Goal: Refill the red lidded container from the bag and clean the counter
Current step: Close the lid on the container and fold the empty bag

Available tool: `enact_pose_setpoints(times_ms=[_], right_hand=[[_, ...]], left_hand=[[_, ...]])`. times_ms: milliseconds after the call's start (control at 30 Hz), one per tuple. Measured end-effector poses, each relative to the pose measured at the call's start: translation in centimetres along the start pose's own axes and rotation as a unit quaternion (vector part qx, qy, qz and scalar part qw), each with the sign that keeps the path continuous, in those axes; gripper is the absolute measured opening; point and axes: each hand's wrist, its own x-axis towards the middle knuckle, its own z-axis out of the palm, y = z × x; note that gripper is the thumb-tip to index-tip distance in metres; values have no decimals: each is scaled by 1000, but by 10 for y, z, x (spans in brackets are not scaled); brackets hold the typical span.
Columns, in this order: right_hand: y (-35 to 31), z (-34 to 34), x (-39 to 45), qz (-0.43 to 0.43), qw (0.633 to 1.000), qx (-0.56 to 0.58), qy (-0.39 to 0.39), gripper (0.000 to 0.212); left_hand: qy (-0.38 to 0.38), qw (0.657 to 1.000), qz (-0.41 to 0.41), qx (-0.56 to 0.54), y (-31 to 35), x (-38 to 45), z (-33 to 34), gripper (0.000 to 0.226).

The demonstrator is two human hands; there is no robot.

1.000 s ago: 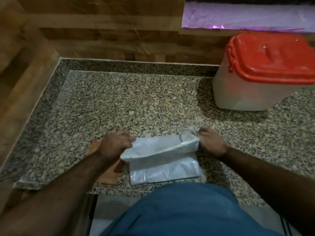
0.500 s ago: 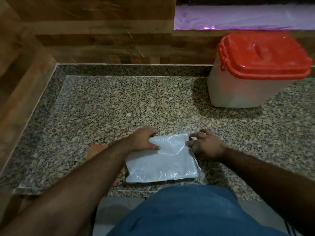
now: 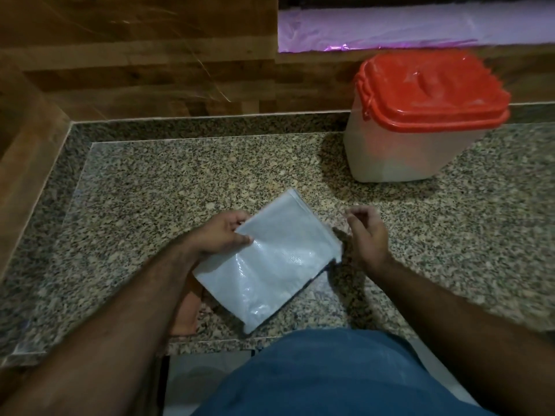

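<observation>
A flat, folded white woven bag (image 3: 270, 262) is held tilted just above the speckled granite counter (image 3: 156, 187). My left hand (image 3: 220, 235) grips the bag's left edge, thumb on top. My right hand (image 3: 365, 235) hovers just right of the bag with fingers loosely curled, apart from it and holding nothing. The translucent container (image 3: 402, 154) with its red lid (image 3: 432, 88) shut stands on the counter at the back right, well beyond both hands.
An orange-brown cloth (image 3: 187, 313) lies on the counter under my left forearm, near the front edge. Wood-patterned walls close the counter at the back and left. A purple sheet (image 3: 414, 28) lines the ledge above the container.
The bag went from being folded and pressed flat on the counter by both hands to lifted and turned by my left hand. My right hand has let go of it.
</observation>
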Motion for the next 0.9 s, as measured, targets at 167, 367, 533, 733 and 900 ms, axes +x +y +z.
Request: enact_pose_setpoints(times_ms=[167,367,533,733,900], right_hand=[[-24,22,-6,172,939,208,-212,46],[-49,29,0,145,920,194,-310,55],[-67,26,4,144,915,153,-344,65],[-77,37,0,157,925,184,-294,33],[-93,27,-13,115,895,236,-361,28]], left_hand=[[87,962,58,-251,7,-5,19,31],[117,908,113,-385,5,-9,47,42],[57,932,108,-341,-8,-17,27,56],[96,950,137,-263,5,-42,22,26],[-3,915,194,-354,-1,-63,16,35]])
